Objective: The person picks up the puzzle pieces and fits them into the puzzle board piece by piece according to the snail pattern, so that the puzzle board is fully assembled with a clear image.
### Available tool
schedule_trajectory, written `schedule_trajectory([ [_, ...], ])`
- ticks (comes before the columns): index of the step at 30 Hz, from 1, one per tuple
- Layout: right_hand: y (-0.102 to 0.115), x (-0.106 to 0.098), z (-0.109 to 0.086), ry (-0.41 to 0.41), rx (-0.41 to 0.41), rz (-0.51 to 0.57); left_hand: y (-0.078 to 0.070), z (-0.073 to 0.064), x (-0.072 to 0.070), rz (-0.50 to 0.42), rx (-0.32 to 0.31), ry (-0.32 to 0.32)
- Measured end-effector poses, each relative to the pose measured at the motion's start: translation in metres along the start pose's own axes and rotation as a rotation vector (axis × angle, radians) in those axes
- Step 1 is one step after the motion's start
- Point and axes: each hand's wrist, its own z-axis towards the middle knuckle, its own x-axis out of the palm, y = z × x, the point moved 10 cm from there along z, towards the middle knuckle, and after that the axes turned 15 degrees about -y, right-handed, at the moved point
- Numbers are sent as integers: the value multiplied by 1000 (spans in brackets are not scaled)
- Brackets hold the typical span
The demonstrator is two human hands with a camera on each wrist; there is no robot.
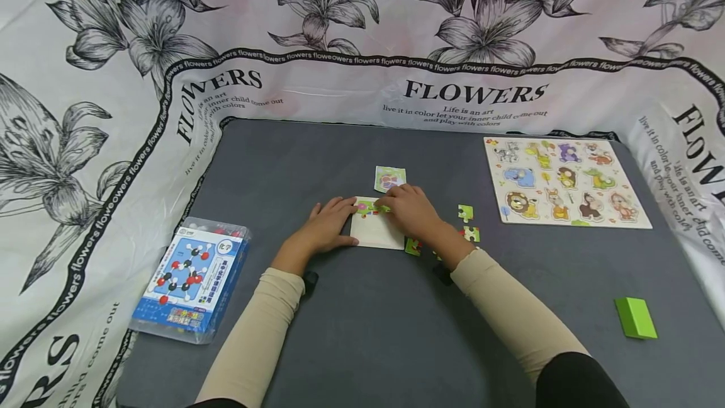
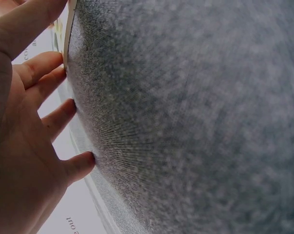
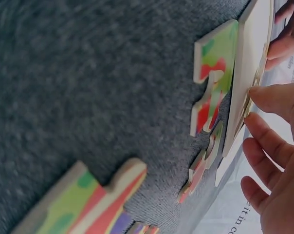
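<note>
A small pale wooden puzzle tray (image 1: 376, 238) lies on the grey tabletop, with green and pink puzzle pieces (image 1: 367, 207) along its far edge. My left hand (image 1: 325, 228) rests at the tray's left side, fingers spread and fingertips touching its edge and the table. Over the tray's far right corner, my right hand (image 1: 412, 211) pinches a green puzzle piece (image 1: 386, 208) between thumb and forefinger; the fingers partly cover it. Loose jigsaw pieces lie right of the tray, among them a green one (image 1: 466, 213) and a red-and-green one (image 3: 217, 58) close to its edge.
A small picture card (image 1: 391, 175) lies just beyond the tray. To the right are an animal puzzle board (image 1: 572, 182) and a green block (image 1: 636, 318). A clear box with a blue molecule label (image 1: 189, 279) stands at left. Flower-printed cloth (image 1: 328, 90) borders the grey surface.
</note>
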Motion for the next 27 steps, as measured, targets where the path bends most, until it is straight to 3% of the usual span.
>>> schedule_trajectory([
  [17,3,3,1,-22,-5,-40,1,1,4,-3,-23,6],
  [27,15,8,4,79,-69,-162,2,3,3,-4,-13,13],
])
